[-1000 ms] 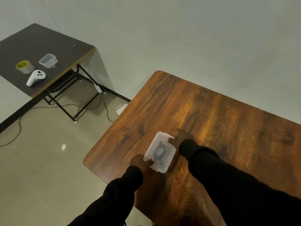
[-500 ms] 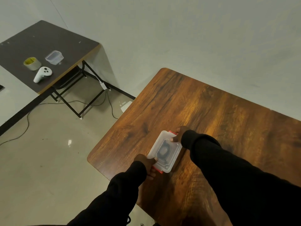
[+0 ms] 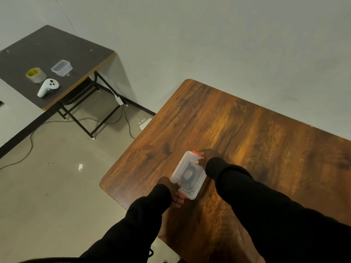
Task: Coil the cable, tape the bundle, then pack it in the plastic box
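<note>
A small clear plastic box [image 3: 187,174] with its lid on lies on the wooden table [image 3: 247,133] near the left front corner. Through the lid I see the dark coiled cable bundle [image 3: 188,174] inside. Red latches show at both short ends. My left hand [image 3: 171,190] grips the near end, fingers on the red latch. My right hand [image 3: 206,156] holds the far end by the other red latch. Both sleeves are black.
A dark side table [image 3: 57,46] stands at the far left with a roll of tape [image 3: 35,74], a second clear plastic box [image 3: 61,67] and a white controller [image 3: 47,87]. Cables trail on the floor under it.
The lid, tilted a second ago, now sits flat on the box. Both hands have shifted to the red latches at the ends. The view has moved slightly.
</note>
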